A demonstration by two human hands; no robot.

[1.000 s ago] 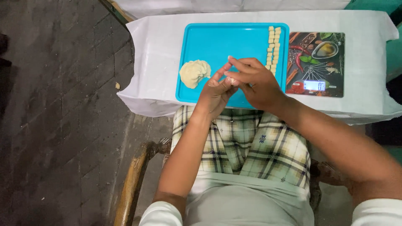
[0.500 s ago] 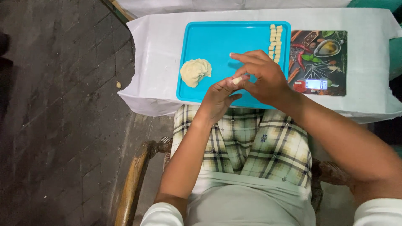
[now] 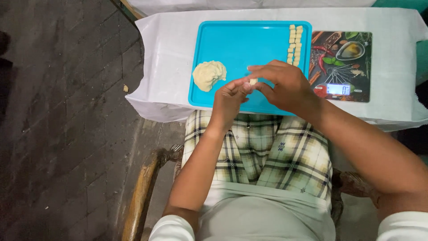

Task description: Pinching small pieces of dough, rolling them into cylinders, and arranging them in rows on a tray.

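A small pale dough piece [image 3: 253,81] is pinched between the fingertips of my left hand [image 3: 228,100] and my right hand [image 3: 283,85], just above the near edge of a blue plastic tray [image 3: 249,40]. A lump of pale dough [image 3: 208,75] lies on the tray's left side. Two short rows of small shaped dough pieces [image 3: 294,43] line the tray's right edge, beyond my right hand.
A digital kitchen scale [image 3: 341,67] with a picture of vegetables and spices lies right of the tray on the white-covered table [image 3: 169,40]. My lap in a checked cloth [image 3: 263,151] is below. A wooden chair arm [image 3: 142,187] and dark paved floor [image 3: 58,120] are at left.
My hands stayed together over the tray's near edge while working the small dough piece; the right fingers shifted from curled over to pinching it. The view drifted slightly.
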